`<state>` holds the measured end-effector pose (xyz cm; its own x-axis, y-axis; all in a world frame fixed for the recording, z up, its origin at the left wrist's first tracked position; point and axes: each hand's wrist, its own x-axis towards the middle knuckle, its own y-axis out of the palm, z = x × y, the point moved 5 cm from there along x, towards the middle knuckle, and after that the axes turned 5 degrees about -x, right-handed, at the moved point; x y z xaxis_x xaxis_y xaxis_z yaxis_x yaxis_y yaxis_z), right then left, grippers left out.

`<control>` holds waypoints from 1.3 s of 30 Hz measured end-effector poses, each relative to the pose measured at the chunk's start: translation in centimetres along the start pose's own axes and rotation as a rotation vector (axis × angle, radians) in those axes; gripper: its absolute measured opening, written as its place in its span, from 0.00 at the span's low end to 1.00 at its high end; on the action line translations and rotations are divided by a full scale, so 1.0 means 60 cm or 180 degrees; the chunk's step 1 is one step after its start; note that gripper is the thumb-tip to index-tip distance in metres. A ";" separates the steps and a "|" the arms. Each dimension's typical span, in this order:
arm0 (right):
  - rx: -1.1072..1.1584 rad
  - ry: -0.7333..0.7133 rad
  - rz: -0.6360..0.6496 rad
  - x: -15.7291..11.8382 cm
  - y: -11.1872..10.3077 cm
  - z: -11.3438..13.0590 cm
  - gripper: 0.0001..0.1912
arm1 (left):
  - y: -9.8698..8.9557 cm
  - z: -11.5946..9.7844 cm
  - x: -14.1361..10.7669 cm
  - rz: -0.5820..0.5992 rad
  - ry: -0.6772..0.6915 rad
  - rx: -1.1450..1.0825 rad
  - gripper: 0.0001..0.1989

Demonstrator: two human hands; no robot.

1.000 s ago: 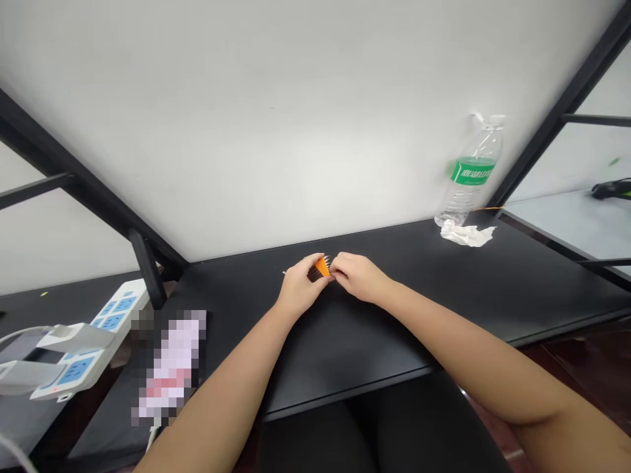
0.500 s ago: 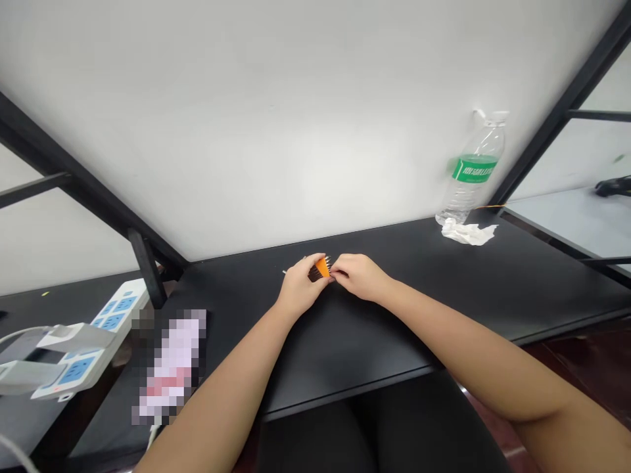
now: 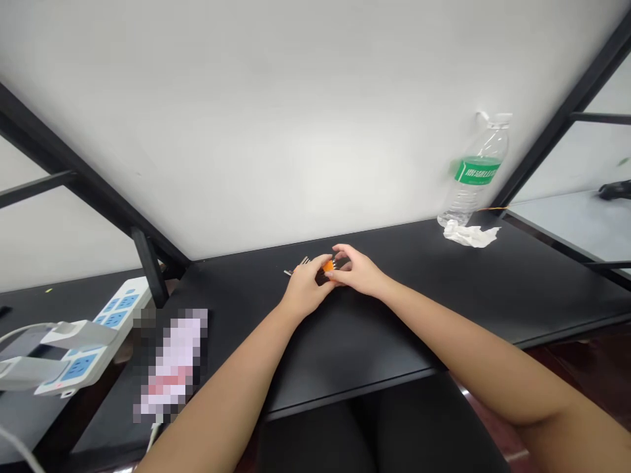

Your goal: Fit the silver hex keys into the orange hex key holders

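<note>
Between my hands is a small orange piece with several thin dark rods running through it. My left hand is closed round its left side, thumb below and fingers above. From the right, my right hand pinches the piece, thumb in front and fingers curved behind. Rod ends stick out past the back of my left hand, just above the black table. My fingers cover much of the piece, so its full shape is hidden.
A clear bottle with a green label leans at the wall, crumpled tissue before it. At left are a pixelated phone-like object and a white power strip with plugs. Black metal frames flank the table.
My right hand has opened from a tight pinch beside the rod tips and now reaches round the orange piece. My left hand has shifted slightly right, and the rod ends behind it show more.
</note>
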<state>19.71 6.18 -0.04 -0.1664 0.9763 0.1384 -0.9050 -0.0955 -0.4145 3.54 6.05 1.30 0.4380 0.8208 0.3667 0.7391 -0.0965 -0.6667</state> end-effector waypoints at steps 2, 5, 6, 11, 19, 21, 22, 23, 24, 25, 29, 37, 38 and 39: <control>0.0326 0.0155 0.0325 0.004 0.014 -0.013 0.28 | 0.009 -0.009 0.000 0.0248 0.0137 0.0055 0.27; 0.0325 0.0061 0.0520 0.012 0.016 -0.026 0.15 | 0.007 -0.012 0.002 0.0357 0.0229 0.0301 0.30; 0.0100 -0.0073 0.0412 0.014 0.008 -0.027 0.12 | -0.001 -0.009 0.003 0.0244 0.0213 0.0434 0.30; -0.1630 -0.1064 -0.0295 0.019 -0.056 -0.018 0.05 | -0.073 0.050 0.002 -0.0576 -0.0866 0.1465 0.25; -0.2968 -0.0683 0.0095 0.027 -0.076 -0.049 0.10 | -0.080 0.094 0.002 0.0165 -0.1608 0.1095 0.18; -0.3117 -0.0485 0.0179 0.024 -0.077 -0.047 0.10 | -0.074 0.092 0.004 0.0159 -0.1614 0.0885 0.17; -0.3197 -0.0372 0.0216 0.021 -0.078 -0.046 0.11 | -0.071 0.090 0.005 0.0136 -0.1541 0.0806 0.15; -0.3265 -0.0273 0.0243 0.019 -0.080 -0.043 0.11 | -0.068 0.088 0.006 0.0101 -0.1420 0.0746 0.14; -0.3317 -0.0204 0.0248 0.017 -0.082 -0.040 0.12 | -0.065 0.085 0.007 0.0085 -0.1263 0.0695 0.13; -0.3352 -0.0180 0.0203 0.015 -0.083 -0.036 0.14 | -0.061 0.082 0.008 0.0075 -0.1097 0.0631 0.13; -0.3063 -0.0724 -0.0241 0.008 -0.067 -0.002 0.21 | -0.044 0.061 0.008 0.0189 -0.0400 0.0273 0.13; -0.2621 -0.1434 0.0546 -0.014 0.032 0.030 0.16 | -0.014 0.026 0.008 0.0384 0.0346 -0.0056 0.14; -0.2715 -0.1421 0.0537 -0.016 0.034 0.032 0.14 | -0.013 0.030 0.008 0.0344 0.0285 0.0036 0.16; -0.2761 -0.1423 0.0538 -0.019 0.036 0.034 0.13 | -0.013 0.036 0.008 0.0293 0.0173 0.0183 0.17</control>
<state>17.13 4.47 0.73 -0.5609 0.7828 0.2696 -0.2853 0.1229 -0.9505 2.09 7.75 0.61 0.5308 0.7781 0.3359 0.6647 -0.1363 -0.7346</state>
